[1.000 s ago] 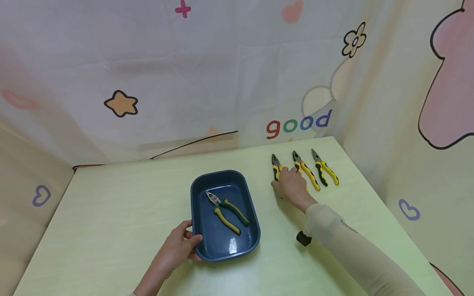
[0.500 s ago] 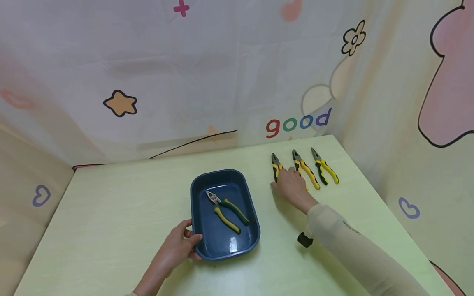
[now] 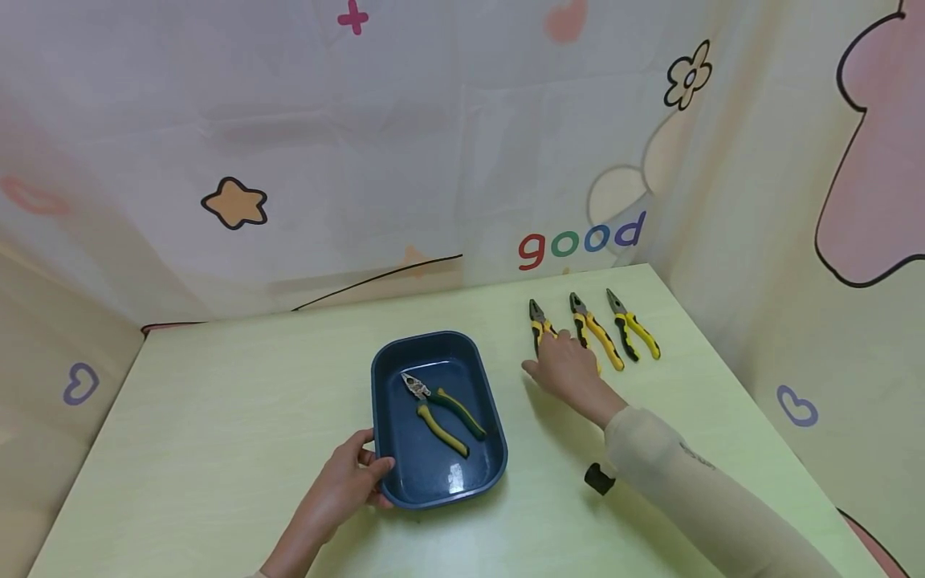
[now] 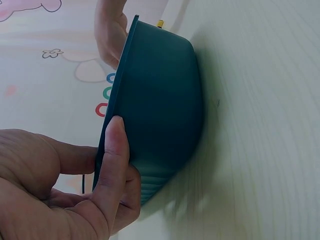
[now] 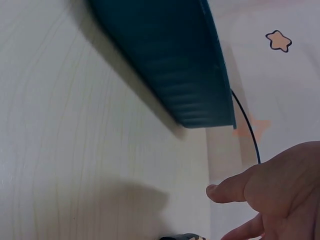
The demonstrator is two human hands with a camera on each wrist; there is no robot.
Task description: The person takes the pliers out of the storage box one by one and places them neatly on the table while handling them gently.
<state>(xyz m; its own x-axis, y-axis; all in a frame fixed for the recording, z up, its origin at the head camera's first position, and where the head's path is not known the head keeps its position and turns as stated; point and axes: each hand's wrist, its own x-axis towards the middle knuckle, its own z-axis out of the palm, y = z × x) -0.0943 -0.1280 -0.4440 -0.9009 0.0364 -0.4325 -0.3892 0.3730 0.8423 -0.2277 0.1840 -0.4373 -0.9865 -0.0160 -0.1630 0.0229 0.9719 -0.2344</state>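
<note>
My left hand (image 3: 347,483) pinches the near left rim of a blue rectangular tray (image 3: 441,499), thumb at the inner side and fingers outside. Inside the tray lie pliers with green and yellow handles (image 3: 451,416). Over at the right, my right hand (image 3: 571,371) is above the leftmost yellow-and-black pliers (image 3: 538,319), covering most of their handles. Its thumb (image 5: 230,191) stretches away from the other fingers in the right wrist view, where only a sliver of those pliers shows. Whether the fingertips touch the handles is hidden.
Beside the right hand lie yellow-and-black pliers (image 3: 598,333), then needle-nose pliers (image 3: 634,327) farther right. A small black object (image 3: 598,479) shows under the right sleeve. A printed cloth (image 3: 347,160) walls the back and sides of the pale table (image 3: 217,425).
My right hand has shifted slightly toward me, and its thumb has spread away from the leftmost pliers. The left hand and tray have stayed in place.
</note>
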